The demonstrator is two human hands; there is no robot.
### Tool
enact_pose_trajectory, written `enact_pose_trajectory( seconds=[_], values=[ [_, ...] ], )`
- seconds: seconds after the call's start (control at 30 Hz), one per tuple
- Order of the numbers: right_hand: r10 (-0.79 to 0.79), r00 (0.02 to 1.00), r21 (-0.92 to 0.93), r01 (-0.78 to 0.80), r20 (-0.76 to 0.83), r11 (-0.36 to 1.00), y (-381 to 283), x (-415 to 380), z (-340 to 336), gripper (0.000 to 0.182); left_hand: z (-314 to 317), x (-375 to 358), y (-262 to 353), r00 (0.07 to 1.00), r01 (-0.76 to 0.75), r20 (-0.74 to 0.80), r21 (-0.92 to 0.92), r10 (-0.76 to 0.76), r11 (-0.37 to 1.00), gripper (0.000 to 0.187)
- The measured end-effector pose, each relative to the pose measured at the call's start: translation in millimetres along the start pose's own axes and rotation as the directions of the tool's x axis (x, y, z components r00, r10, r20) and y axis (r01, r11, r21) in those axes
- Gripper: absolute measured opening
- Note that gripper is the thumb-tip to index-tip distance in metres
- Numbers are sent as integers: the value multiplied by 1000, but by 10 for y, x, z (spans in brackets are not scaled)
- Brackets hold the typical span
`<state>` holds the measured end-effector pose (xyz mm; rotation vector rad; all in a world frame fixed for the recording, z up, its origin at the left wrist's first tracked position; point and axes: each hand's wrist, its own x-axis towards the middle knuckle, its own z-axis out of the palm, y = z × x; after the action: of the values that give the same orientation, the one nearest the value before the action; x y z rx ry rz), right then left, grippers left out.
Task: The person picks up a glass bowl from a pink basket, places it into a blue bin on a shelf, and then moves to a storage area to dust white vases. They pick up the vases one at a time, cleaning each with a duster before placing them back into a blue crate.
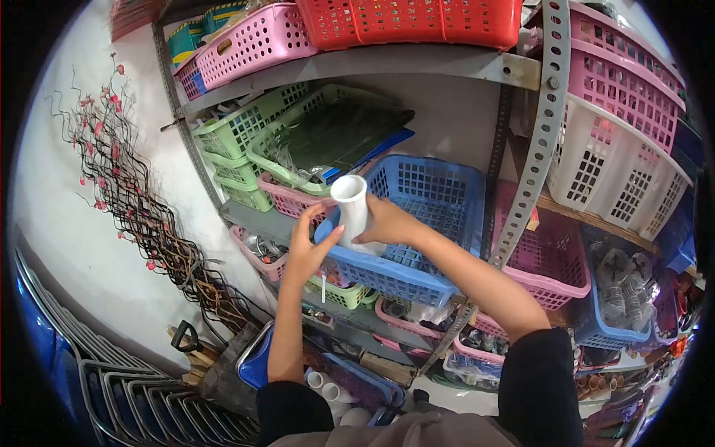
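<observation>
A white vase (349,192) with a flared, round mouth stands tilted over the left front corner of the blue plastic basket (387,276). My right hand (387,223) is wrapped round the vase's right side, thumb across its front. To the left, my left hand (307,244) has its fingers apart and its thumb close to the vase, holding nothing. The lower end of the vase is partly hidden behind the basket's rim, and bare blue mesh shows in the rest of the basket.
Green baskets (242,130) and a pink basket (287,195) sit left on the same metal shelf. A red basket (417,22) is overhead. An upright post (532,141) rises at right. More white vases (328,389) lie below, near stacked blue chairs (141,395).
</observation>
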<state>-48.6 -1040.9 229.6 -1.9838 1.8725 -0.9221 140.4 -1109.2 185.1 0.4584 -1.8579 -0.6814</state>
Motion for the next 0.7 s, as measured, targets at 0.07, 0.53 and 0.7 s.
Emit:
enact_pose_trajectory(
  seconds=[0.07, 0.53, 0.7],
  values=[
    [-2, 997, 1, 2, 76, 1000, 52, 174, 119, 89, -20, 83, -86, 999, -22, 35, 18, 22, 1000, 50],
    [106, 945, 117, -148, 310, 982, 329, 322, 249, 102, 83, 165, -348, 986, 45, 147, 240, -82, 970, 31],
    [75, 955, 105, -109, 288, 989, 393, 289, 256, 106, 50, 108, -172, 993, 29, 100, 287, -60, 957, 33]
  ],
)
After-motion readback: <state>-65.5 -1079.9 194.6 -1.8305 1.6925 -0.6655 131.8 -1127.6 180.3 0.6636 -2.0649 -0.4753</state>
